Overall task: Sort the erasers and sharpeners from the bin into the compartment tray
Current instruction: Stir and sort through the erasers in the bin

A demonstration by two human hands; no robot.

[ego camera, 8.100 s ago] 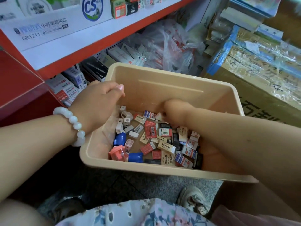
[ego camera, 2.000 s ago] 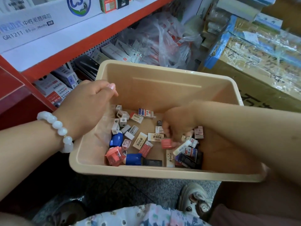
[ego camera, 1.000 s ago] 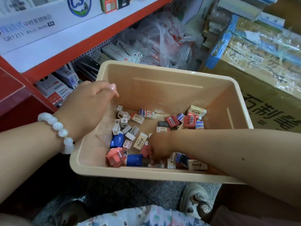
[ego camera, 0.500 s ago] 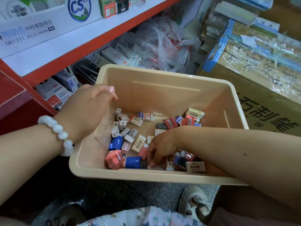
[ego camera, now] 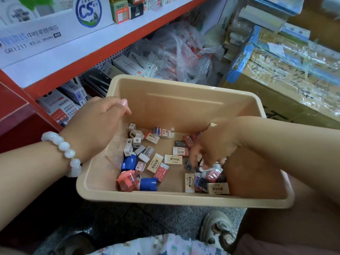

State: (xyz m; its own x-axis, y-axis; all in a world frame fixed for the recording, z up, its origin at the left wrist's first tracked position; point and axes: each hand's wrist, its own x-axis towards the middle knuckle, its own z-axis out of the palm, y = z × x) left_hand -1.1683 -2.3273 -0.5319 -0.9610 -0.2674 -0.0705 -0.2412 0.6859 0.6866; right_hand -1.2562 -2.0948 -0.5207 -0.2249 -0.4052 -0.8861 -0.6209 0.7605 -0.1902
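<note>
Right hand [ego camera: 211, 150] now mid-bin [ego camera: 184, 196], perhaps gripping erasers [ego camera: 207, 173].

The beige plastic bin [ego camera: 184, 107] is open on top, so entry from above is free. Bare floor shows at its middle, between the small grey and blue sharpeners [ego camera: 136, 153] heaped by its left wall and the paper-sleeved erasers [ego camera: 202, 179] piled toward its right, where the right hand [ego camera: 211, 150] already reaches in
</note>
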